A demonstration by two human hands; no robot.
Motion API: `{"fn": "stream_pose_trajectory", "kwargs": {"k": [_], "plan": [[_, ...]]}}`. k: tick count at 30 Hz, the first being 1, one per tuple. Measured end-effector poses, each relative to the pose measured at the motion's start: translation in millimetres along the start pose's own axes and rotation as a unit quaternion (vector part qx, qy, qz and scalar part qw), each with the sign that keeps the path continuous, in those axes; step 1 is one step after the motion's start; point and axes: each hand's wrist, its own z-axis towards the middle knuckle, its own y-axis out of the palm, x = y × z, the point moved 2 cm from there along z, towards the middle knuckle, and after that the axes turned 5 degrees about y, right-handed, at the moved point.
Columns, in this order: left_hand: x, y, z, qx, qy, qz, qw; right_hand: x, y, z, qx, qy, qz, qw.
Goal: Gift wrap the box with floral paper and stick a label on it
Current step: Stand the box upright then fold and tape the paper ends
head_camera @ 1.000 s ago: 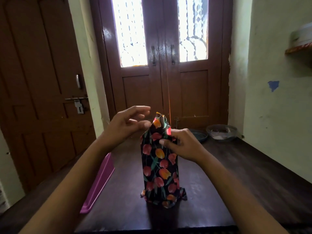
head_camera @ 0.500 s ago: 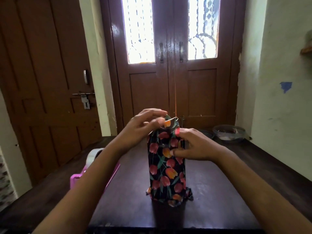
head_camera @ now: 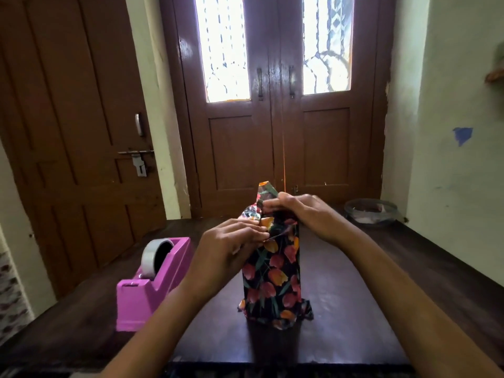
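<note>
Tape dispenser (head_camera: 152, 285): at 9 o'clock of the box (head_camera: 272, 279), near the left table (head_camera: 354, 296) edge. Left hand (head_camera: 226, 249) pinches the floral paper (head_camera: 266, 190) at the box's upper left. Box stands upright mid-table, bare surface at 3 and 6 o'clock. Right hand (head_camera: 302, 214) grips the folded top. Bowl (head_camera: 371, 212): 2 o'clock, well apart.

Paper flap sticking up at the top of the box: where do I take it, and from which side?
Probably pinch the flap near its free tip, coming from above. It stands upright over the box and is clear there, while the right hand lies across its base and the left hand pinches a paper fold lower on the left.
</note>
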Motion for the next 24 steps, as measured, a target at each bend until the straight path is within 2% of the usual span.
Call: {"fn": "stream_pose_trajectory", "kwargs": {"k": [3,5,6,8,10,11,13,14,16,18,21,24], "plan": [[3,2,0,-0.001,0.01,0.023,1.0,-5,3,7,0.045,-0.042,-0.136,0.989],[2,-3,3,-0.013,-0.011,-0.022,1.0,-2,7,8,0.044,-0.049,-0.156,0.986],[1,-7,6,-0.006,-0.036,-0.064,0.997,0,9,9,0.045,-0.049,-0.16,0.985],[-2,-14,15,0.063,-0.111,-0.122,0.984,3,10,10,0.05,-0.043,-0.171,0.983],[-12,-19,29,0.119,-0.212,-0.095,0.965,3,12,10,0.045,-0.023,-0.159,0.986],[-19,-19,38,0.085,-0.264,-0.08,0.958,3,13,9,0.043,-0.017,-0.152,0.987],[-28,-12,54,-0.063,-0.356,-0.108,0.926,4,15,7,0.046,-0.014,-0.146,0.988],[-32,-9,60,-0.128,-0.388,-0.122,0.904,4,15,5,0.05,-0.017,-0.144,0.988],[-38,-7,70,-0.205,-0.415,-0.122,0.878,5,16,4,0.053,-0.02,-0.143,0.988],[-44,-8,75,-0.227,-0.43,-0.128,0.864,7,16,3,0.045,-0.014,-0.142,0.989],[-51,-8,71,-0.204,-0.466,-0.151,0.847,6,16,4,0.031,-0.014,-0.166,0.986],[-52,-4,66,-0.177,-0.456,-0.113,0.865,7,16,4,0.029,-0.013,-0.187,0.982]]}}
